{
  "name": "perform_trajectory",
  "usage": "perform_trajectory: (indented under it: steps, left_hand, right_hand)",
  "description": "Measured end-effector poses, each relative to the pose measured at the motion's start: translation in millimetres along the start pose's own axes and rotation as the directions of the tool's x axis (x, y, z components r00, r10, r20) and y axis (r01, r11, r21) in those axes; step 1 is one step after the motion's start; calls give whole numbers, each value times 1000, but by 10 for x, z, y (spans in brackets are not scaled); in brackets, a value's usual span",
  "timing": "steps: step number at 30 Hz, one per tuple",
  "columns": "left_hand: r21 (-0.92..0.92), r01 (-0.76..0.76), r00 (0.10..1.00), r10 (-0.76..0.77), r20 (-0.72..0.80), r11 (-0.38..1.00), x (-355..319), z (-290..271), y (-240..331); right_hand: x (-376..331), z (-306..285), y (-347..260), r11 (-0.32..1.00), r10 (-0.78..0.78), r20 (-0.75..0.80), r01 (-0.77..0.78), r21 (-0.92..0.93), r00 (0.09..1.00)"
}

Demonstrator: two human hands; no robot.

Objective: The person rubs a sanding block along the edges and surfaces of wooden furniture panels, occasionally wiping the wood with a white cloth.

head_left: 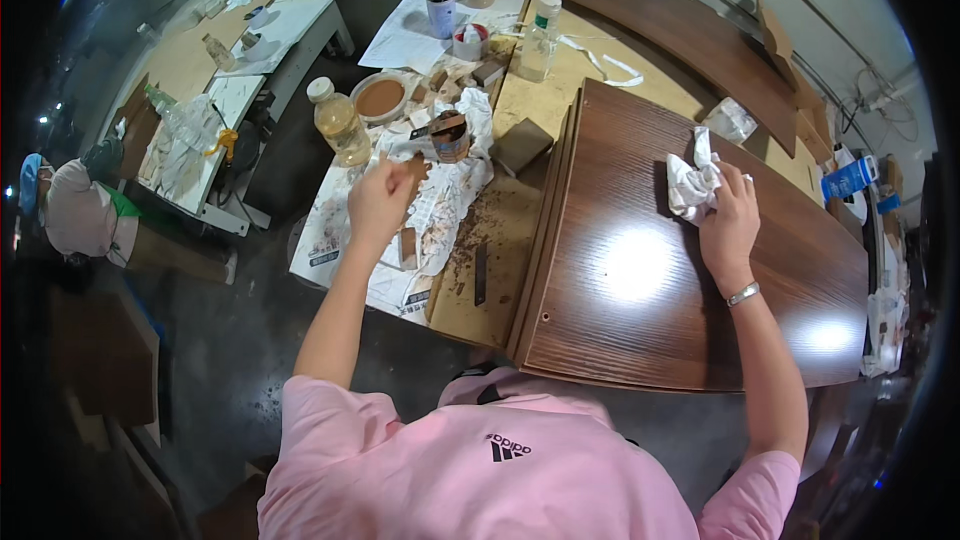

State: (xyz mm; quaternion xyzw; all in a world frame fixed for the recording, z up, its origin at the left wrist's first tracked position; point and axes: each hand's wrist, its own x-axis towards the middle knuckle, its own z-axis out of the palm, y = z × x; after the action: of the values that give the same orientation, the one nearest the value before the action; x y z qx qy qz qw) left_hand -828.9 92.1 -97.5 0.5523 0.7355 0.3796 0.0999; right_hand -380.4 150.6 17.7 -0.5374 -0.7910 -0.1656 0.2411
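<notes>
**Right hand (732,220) holds a crumpled white cloth (690,186) on a glossy wood-grain panel (620,330)**

In the head view, the person's right fingers are clamped on the cloth, which lies on the upper part of the dark brown panel, the top one of a stack. A silvery band (743,294) circles the right wrist.

The left hand (380,202) hovers over the littered worktable, its fingers curled together in a loose fist; whether they pinch anything cannot be told. Just beyond it stands a white-capped bottle (342,130) of yellowish liquid, with an open tin (452,148) to its right and a round tub of brown paste (381,97) behind. A brownish block (522,146) sits between the tin and the panel stack; nearer the person lies a narrow dark strip (481,275).
</notes>
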Motion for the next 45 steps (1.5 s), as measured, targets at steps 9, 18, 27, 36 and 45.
perform_trajectory:
  steps: [9, 18, 27, 36, 45]
  left_hand:
    - [516, 119, 973, -204, 110, 848, -993, 103, -298]
    - [-772, 262, 958, -58, 281, 579, -646, -28, 741]
    - [-908, 340, 915, 136, 379, 245, -578, 103, 1354]
    - [-714, -200, 882, 441, 167, 670, -520, 69, 1445]
    - [-557, -368, 891, 454, 17, 744, 1152, 927, 1568]
  right_hand:
    - [22, 62, -17, 999, 25, 19, -25, 29, 1000]
    - [28, 48, -31, 990, 108, 61, -113, 88, 992]
    - [4, 67, -15, 986, 111, 88, -120, 112, 990]
    - [2, 29, -34, 993, 85, 98, -92, 76, 992]
    - [67, 3, -147, 990, 91, 111, -102, 99, 990]
